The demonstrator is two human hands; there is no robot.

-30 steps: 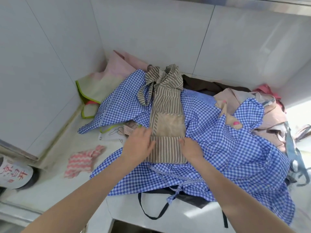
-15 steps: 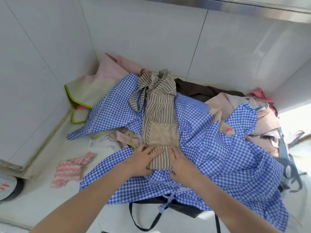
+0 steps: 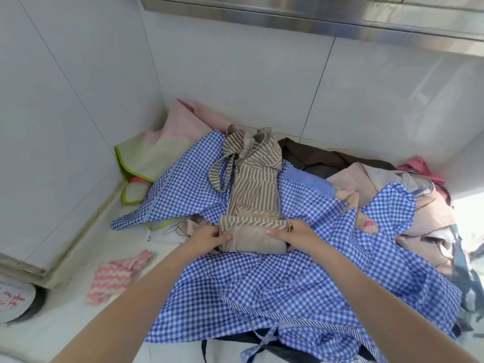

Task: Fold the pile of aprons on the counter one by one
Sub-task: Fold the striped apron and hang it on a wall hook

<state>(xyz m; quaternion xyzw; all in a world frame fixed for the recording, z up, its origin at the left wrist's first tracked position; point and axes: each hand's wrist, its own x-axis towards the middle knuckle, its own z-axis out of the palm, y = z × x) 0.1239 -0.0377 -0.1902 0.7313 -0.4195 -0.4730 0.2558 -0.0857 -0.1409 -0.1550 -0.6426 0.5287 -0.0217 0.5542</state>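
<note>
Red writing on grey round object [image 3: 13, 302] at lower left, cut off, unreadable. Near end of brown striped apron [image 3: 252, 187] now turned up and folded over toward wall, beige underside showing; half a second ago lay flat under both palms. Left hand [image 3: 207, 238] gripping fold's left edge, thumb on top, fingers curled beneath. Right hand [image 3: 294, 233] gripping right edge likewise. Striped apron atop blue gingham apron [image 3: 301, 279], middle of pile on tabletop [image 3: 65, 320]. Pink zigzag cloth [image 3: 117, 277] apart, left.

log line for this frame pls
step: folding striped apron | left hand: grips near fold | right hand: grips near fold | under: blue gingham apron
</note>
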